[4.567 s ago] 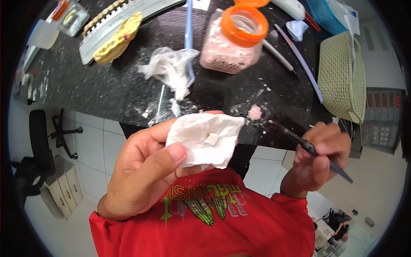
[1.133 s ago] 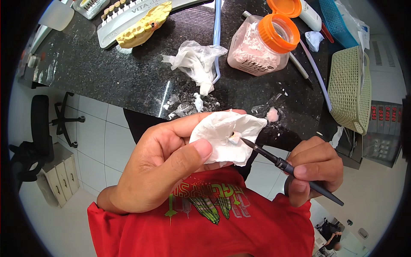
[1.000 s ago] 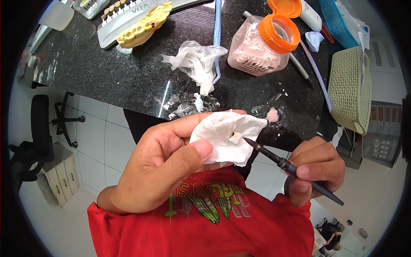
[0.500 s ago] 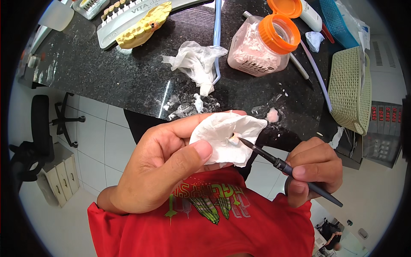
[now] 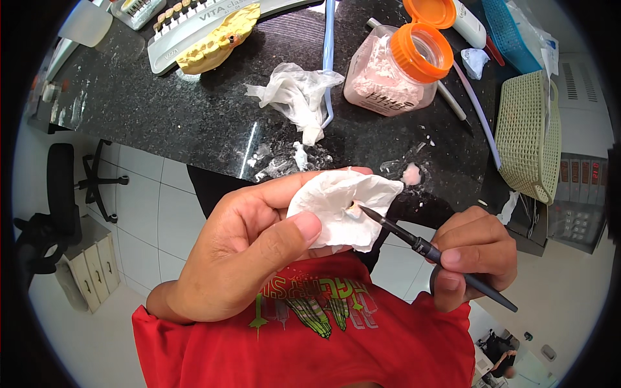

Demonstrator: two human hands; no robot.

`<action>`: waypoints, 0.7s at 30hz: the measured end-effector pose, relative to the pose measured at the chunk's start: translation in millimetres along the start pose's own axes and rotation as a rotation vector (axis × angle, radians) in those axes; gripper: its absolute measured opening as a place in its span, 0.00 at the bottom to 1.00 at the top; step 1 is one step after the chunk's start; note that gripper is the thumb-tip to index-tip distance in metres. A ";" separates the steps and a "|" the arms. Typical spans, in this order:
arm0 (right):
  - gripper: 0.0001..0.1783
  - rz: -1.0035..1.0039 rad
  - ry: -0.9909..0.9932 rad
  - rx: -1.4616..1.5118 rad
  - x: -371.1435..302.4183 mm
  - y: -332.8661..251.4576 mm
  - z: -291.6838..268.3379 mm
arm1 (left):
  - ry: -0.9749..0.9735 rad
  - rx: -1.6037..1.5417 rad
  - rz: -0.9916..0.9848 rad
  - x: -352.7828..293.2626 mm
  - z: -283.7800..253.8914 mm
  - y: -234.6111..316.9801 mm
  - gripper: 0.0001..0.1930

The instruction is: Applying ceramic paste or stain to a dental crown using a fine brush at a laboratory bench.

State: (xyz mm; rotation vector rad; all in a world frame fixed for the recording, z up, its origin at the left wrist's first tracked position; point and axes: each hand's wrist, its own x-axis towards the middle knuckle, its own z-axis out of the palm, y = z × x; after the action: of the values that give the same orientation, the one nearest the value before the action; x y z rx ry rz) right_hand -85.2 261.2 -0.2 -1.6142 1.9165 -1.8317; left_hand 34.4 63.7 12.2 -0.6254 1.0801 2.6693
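Black speckled worktop (image 5: 187,116) spans the far side, carrying a yellow dental model (image 5: 220,42) at far left; nearer, the left hand (image 5: 249,249) pinches a white tissue (image 5: 323,194) with a small crown-like piece (image 5: 354,207) at its middle. Compared with the earliest view, the slim black brush (image 5: 424,249) has swung left from beside the pink dab (image 5: 411,173), its tip now at the piece's right edge, contact too fine to confirm. Right of that, the right hand (image 5: 475,258) holds the brush between thumb and fingers, so work appears centred on the piece.
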 end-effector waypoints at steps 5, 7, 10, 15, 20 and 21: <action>0.16 -0.002 -0.005 0.008 -0.4 -0.1 -0.6 | -0.008 0.012 0.017 0.1 -1.3 -1.8 0.33; 0.16 -0.006 0.000 0.018 -0.6 0.4 -0.5 | -0.004 0.007 0.015 -0.2 -1.1 -2.0 0.33; 0.16 0.001 -0.011 0.030 -0.8 0.0 -1.5 | -0.004 0.011 0.006 0.2 -1.2 -0.8 0.33; 0.16 -0.006 0.000 0.035 -0.6 0.5 -1.2 | -0.004 0.011 0.013 0.3 -1.3 -1.7 0.33; 0.16 0.005 -0.016 0.042 -0.5 0.4 -1.2 | -0.002 0.014 0.014 0.2 -0.7 -0.9 0.33; 0.16 0.005 -0.016 0.042 -0.4 0.4 -1.4 | -0.004 0.011 0.017 0.2 -1.6 -2.0 0.33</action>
State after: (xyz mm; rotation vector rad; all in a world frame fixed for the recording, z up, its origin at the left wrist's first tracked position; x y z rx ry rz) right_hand -86.1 262.4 -0.3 -1.6055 1.8604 -1.8389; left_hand 35.4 64.0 9.9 -0.6121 1.1030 2.6757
